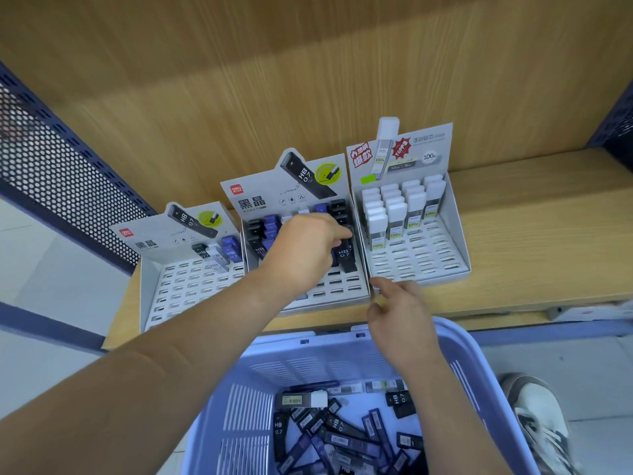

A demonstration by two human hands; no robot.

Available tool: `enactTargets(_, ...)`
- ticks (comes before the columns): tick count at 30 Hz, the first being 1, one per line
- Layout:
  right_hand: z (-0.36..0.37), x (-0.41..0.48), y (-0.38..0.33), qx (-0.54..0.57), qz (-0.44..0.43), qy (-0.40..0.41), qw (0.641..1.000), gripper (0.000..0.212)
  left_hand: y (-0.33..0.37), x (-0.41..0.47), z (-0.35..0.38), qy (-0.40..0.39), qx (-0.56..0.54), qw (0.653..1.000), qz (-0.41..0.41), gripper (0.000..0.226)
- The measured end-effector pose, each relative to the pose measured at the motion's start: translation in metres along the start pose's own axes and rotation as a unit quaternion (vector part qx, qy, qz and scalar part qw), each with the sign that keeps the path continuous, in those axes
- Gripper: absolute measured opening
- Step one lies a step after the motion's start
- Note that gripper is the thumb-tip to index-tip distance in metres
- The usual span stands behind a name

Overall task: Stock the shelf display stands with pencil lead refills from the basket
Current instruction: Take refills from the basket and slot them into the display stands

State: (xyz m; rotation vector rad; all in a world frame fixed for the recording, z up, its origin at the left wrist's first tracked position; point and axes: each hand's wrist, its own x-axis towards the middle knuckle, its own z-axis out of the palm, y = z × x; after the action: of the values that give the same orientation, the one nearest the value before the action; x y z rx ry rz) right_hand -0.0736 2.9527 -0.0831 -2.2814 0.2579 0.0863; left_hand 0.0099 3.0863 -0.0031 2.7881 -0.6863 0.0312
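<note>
Standing on shelf, left: the left display stand (pixel 191 286) sits at the end of the wooden shelf (pixel 534 241), with only a few refills, black, white and blue, in its back row and most slots bare.
Middle display stand (pixel 342 293): just beside the left one, its back rows filled with black and blue HB 0.7 cases.
Left hand (pixel 305 250): reaches over the middle stand, fingers closed around a black HB 0.7 lead refill (pixel 346 257) that stands in the stand's right column.
Right display stand (pixel 421 255): touching the middle one, holding white-capped clear refill tubes (pixel 397 217) in its back rows, front slots bare.
Right hand (pixel 400 313): hovers at the shelf's front edge, near the right stand's front left corner and above the basket rim; fingers loosely curled and apart, with nothing visible between them.
Basket (pixel 479 378): light blue plastic, below the shelf, with loose refills (pixel 342 437), mostly black and blue, piled in its bottom.
Far right: a grey and white shoe (pixel 537 416) on the floor beside the basket.
</note>
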Motion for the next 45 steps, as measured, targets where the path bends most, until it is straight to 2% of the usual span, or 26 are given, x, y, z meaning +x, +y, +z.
enactTargets(10,-0.004,0.001,-0.003,-0.054,0.014,-0.053,0.997,0.043,0.003,0.003,-0.004,0.032,-0.015,0.999,-0.035,0.022)
enactTargets(16,-0.008,0.001,-0.004,-0.039,0.000,-0.071,0.997,0.043,0.003,-0.003,0.014,0.027,0.008,0.999,0.028,0.018)
enactTargets(20,-0.009,0.000,-0.002,-0.026,-0.006,-0.075,0.997,0.044,0.002,0.002,0.016,0.046,0.015,0.999,0.013,0.015)
enactTargets(24,-0.010,0.003,-0.001,-0.011,0.000,-0.092,0.996,0.048,0.008,0.005,0.014,0.014,0.054,0.998,-0.018,0.023)
enactTargets(26,-0.015,0.003,0.002,0.033,0.004,-0.100,0.994,0.048,0.013,-0.002,0.013,0.017,0.056,0.997,-0.040,0.033)
enactTargets(29,-0.033,0.004,0.009,0.154,0.040,-0.102,0.982,0.045,0.017,-0.032,0.010,0.079,-0.006,0.995,-0.062,0.054)
enactTargets(31,-0.050,0.003,0.012,0.212,0.069,-0.098,0.970,0.040,0.020,-0.061,0.009,0.113,-0.063,0.989,-0.074,0.050)
enactTargets(34,-0.066,-0.005,0.012,0.213,0.066,-0.123,0.967,0.031,0.018,-0.104,0.018,0.123,-0.123,0.977,-0.120,0.030)
enactTargets(37,-0.065,-0.020,0.011,0.159,0.051,-0.202,0.965,0.019,0.012,-0.141,0.036,0.069,-0.126,0.975,-0.169,0.023)
enactTargets(40,-0.048,-0.034,0.021,0.072,0.056,-0.285,0.954,0.014,0.005,-0.175,0.061,-0.064,-0.148,0.956,-0.244,0.026)
enactTargets(43,-0.015,-0.043,0.038,-0.031,0.046,-0.329,0.943,0.018,-0.007,-0.203,0.094,-0.189,-0.132,0.934,-0.272,0.026)
enactTargets(45,0.010,-0.048,0.055,-0.059,0.058,-0.351,0.933,0.030,-0.014,-0.218,0.117,-0.242,-0.105,0.928,-0.263,0.027)
